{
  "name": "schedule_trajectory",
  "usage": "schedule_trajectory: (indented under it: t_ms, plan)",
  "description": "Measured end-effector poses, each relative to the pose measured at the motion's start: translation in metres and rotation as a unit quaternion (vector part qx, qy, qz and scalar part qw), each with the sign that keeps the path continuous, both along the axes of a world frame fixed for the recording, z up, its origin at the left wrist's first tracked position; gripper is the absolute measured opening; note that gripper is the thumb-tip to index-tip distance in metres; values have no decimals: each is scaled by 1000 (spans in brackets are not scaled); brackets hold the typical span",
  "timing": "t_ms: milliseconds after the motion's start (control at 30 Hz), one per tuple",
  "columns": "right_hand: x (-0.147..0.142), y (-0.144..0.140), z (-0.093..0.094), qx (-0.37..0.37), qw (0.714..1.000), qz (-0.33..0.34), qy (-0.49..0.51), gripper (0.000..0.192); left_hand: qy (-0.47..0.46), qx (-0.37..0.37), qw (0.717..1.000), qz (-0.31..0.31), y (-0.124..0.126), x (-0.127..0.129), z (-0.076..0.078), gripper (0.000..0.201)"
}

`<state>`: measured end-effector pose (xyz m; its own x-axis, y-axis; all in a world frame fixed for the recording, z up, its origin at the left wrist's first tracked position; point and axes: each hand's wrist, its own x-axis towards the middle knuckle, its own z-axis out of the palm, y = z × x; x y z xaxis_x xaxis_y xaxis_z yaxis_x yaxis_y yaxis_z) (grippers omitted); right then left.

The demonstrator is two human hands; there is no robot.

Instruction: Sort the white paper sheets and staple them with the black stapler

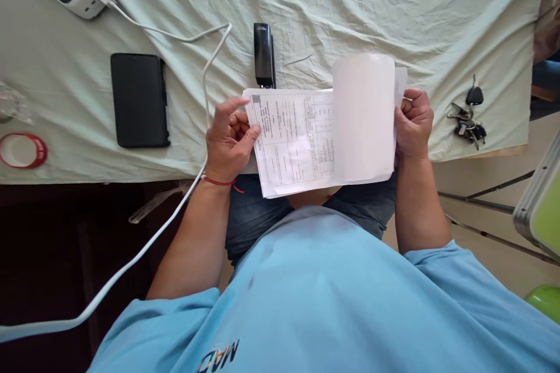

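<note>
Sheaf of printed forms (pixel 291 143) held at near table edge, over lap. Left hand (pixel 228 143) pinching left margin, thumb on top, index finger lifted. Right hand (pixel 413 123) closed on right edge, top sheet (pixel 363 116) curled up and over, so looks like mid-flip. Stapler (pixel 263 55) lying untouched just beyond papers, so pages probably not stapled yet, tbh hard to tell. Phone (pixel 139 99) off left, keys (pixel 469 119) off right.
</note>
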<state>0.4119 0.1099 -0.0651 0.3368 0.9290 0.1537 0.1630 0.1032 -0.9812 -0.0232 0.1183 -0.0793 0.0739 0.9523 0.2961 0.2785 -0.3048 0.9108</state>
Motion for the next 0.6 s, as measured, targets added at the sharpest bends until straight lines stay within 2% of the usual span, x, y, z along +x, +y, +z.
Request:
schedule_trajectory:
  t_ms: [67, 100, 167, 233, 300, 367, 433, 500, 600]
  plan:
    - [2, 2, -7, 8, 1000, -1, -2, 66, 30, 21, 999, -7, -1, 1, 8, 11]
    - [2, 2, -9, 10, 1000, 1, -3, 68, 46, 30, 998, -8, -1, 1, 12, 3]
    - [-1, 2, -7, 11, 1000, 9, -15, 68, 78, 33, 996, -1, -2, 2, 17, 12]
    - [-8, -1, 6, 2, 999, 11, -45, 64, 96, 22, 995, 14, -3, 3, 20, 16]
    - [-18, -8, 32, -13, 995, 3, -99, 54, 104, 14, 994, 22, -3, 5, 20, 17]
    - [-28, -17, 67, -8, 986, 1, -164, 40, 105, 12, 994, 22, -2, 6, 19, 18]
    - [-38, -26, 104, 15, 972, 26, -234, 22, 109, 6, 994, 21, -2, 7, 19, 18]
    - [-51, -34, 136, 39, 954, 53, -294, 14, 112, -2, 994, 21, -1, 7, 20, 18]
    - [-74, -41, 163, 57, 948, 101, -296, 13, 105, -14, 994, 23, 1, 7, 19, 17]
